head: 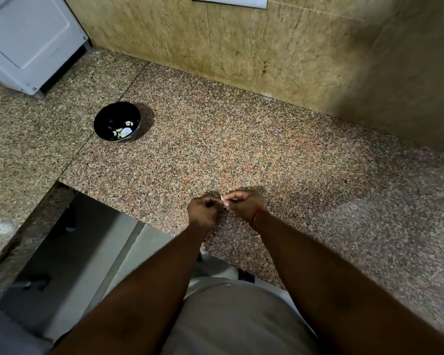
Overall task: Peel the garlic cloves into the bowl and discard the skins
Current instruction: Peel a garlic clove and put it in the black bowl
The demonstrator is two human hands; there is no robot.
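I am holding both hands together over the near edge of the counter (pixel 241 155), fingers curled, knuckles up. My left hand (pixel 203 211) and my right hand (pixel 244 204) are meeting at the fingertips, and between them I am pinching a small pale clove (pixel 223 199); only a sliver of it is showing between my thumbs and fingers, so I cannot tell how much skin is on it. Both hands are gripping that same clove, the left from its left side and the right from its right. A thin red thread (pixel 257 217) is sitting round my right wrist.

The bowl (pixel 117 121) is standing well apart from my hands, farther back and to the left on the counter, upright, black and glossy. Inside it a few pale cloves (pixel 123 131) are lying at the bottom, toward the near side.

Behind the counter a beige stone wall (pixel 241 47) is rising, and a white appliance (pixel 28 39) is standing at the far left corner. My forearms are reaching in from the bottom over my light shirt (pixel 241 319)
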